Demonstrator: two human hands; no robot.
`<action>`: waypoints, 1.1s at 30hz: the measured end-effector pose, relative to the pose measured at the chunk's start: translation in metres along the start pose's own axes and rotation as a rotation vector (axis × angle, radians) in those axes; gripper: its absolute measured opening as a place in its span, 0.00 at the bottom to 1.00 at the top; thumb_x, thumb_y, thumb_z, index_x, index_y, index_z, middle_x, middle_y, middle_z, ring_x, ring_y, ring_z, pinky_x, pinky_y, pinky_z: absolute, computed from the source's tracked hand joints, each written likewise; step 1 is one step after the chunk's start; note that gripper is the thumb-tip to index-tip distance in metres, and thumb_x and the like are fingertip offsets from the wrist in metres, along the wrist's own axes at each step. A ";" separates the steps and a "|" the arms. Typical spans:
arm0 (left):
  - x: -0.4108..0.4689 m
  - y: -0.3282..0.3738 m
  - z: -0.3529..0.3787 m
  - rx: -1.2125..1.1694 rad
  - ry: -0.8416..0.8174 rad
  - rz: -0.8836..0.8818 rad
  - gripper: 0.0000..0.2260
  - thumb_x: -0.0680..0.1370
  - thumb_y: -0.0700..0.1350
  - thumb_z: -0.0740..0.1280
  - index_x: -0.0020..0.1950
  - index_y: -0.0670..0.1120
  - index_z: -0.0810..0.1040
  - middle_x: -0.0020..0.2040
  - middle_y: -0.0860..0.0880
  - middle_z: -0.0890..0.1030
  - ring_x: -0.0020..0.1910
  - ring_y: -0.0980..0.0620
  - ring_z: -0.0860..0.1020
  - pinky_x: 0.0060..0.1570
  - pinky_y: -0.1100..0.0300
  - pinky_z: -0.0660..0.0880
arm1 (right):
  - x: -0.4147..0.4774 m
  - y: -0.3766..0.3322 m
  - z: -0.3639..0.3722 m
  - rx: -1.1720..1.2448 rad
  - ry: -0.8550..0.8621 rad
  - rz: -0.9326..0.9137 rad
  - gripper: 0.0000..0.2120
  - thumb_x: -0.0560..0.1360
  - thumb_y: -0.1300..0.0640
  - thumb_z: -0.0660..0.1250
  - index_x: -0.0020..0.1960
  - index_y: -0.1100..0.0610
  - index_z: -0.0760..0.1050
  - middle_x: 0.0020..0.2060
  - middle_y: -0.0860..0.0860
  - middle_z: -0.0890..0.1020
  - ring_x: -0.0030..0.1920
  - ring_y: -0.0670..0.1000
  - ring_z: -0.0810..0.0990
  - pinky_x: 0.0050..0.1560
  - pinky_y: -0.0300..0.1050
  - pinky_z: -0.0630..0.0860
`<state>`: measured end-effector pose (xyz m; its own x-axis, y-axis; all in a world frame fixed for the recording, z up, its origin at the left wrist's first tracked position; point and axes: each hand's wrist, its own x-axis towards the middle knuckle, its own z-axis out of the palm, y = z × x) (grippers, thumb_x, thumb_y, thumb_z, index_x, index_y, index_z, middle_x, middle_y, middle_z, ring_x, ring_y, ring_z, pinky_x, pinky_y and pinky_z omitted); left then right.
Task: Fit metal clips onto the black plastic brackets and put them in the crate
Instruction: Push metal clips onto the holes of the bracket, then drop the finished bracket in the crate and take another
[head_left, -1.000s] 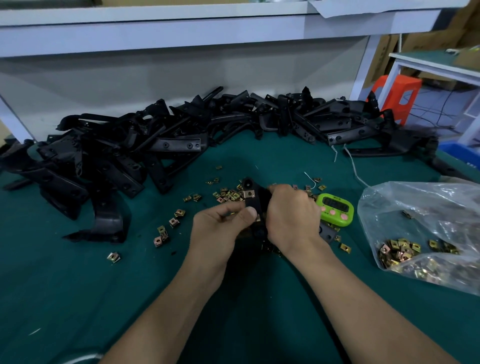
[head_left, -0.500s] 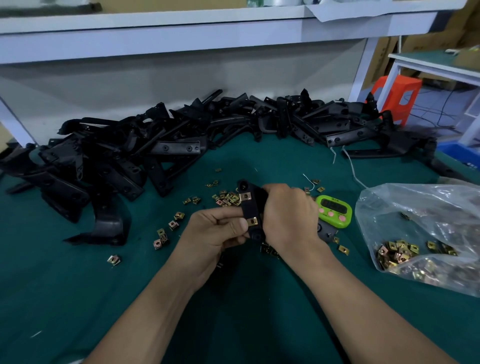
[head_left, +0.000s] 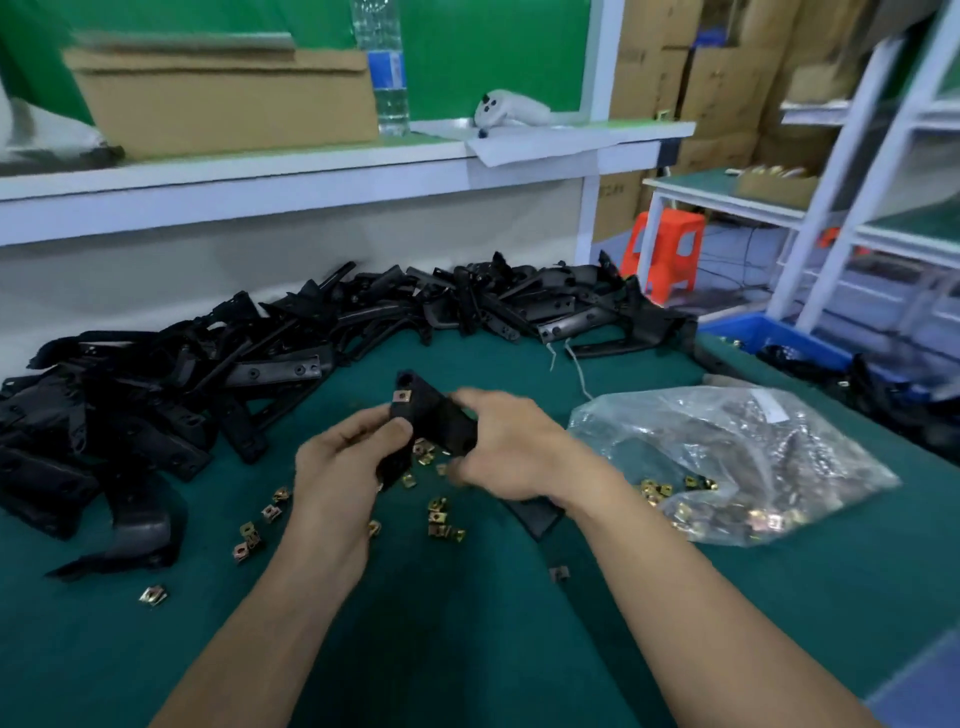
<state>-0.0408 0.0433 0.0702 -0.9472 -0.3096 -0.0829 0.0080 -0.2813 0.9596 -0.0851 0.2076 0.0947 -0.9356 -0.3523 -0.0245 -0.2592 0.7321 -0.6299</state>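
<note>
Progress: the task is judged to be in mid-run. One black bracket (head_left: 431, 421) is held above the table (head_left: 467, 649), in front of the person and clear of the surface; a metal clip (head_left: 401, 396) is seen seated on its upper end; whether further clips are fitted lower down cannot be told, that part being covered by the hands. A large pile of brackets (head_left: 208, 374) is spread along the far side of the table and is taken to be unprocessed stock; much work is therefore judged outstanding. Loose clips (head_left: 439, 514) are scattered on the table beneath and beside the hands; more are kept in a clear plastic bag (head_left: 727, 467) to the right. A blue crate (head_left: 779, 340) is noted beyond the table's right edge; dark parts appear to lie in it, though blur prevents a count; the held bracket has not yet been put there.

Hands: the left hand (head_left: 343, 467) is closed on the bracket's lower left portion, the thumb pressed on its face and the fingers curled behind; the right hand (head_left: 514, 447) is closed over the bracket's right end, fingers curled across the top; it is motion-blurred, so exact finger placement cannot be confirmed.
</note>
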 end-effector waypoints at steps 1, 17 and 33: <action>0.000 0.003 0.008 -0.035 0.006 -0.022 0.07 0.76 0.37 0.73 0.45 0.47 0.88 0.47 0.44 0.88 0.46 0.48 0.85 0.48 0.55 0.81 | -0.010 0.005 -0.013 0.124 -0.033 0.039 0.27 0.68 0.56 0.75 0.66 0.47 0.74 0.46 0.47 0.83 0.46 0.47 0.82 0.44 0.42 0.78; -0.062 -0.054 0.290 0.269 -0.573 -0.157 0.07 0.76 0.36 0.71 0.51 0.45 0.86 0.29 0.51 0.82 0.24 0.54 0.73 0.25 0.64 0.68 | -0.207 0.157 -0.111 1.116 0.583 0.547 0.12 0.71 0.70 0.70 0.40 0.55 0.87 0.36 0.58 0.83 0.32 0.53 0.80 0.34 0.42 0.77; 0.026 -0.005 0.253 0.378 -0.388 0.189 0.17 0.72 0.32 0.69 0.37 0.54 0.88 0.42 0.54 0.88 0.46 0.59 0.84 0.48 0.63 0.76 | -0.026 0.209 -0.159 0.244 0.717 0.757 0.11 0.72 0.53 0.66 0.51 0.57 0.76 0.45 0.55 0.81 0.45 0.59 0.80 0.54 0.52 0.79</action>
<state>-0.1468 0.2660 0.1309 -0.9894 0.0529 0.1353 0.1406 0.1131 0.9836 -0.1534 0.4626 0.0875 -0.7763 0.6273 -0.0620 0.4283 0.4527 -0.7821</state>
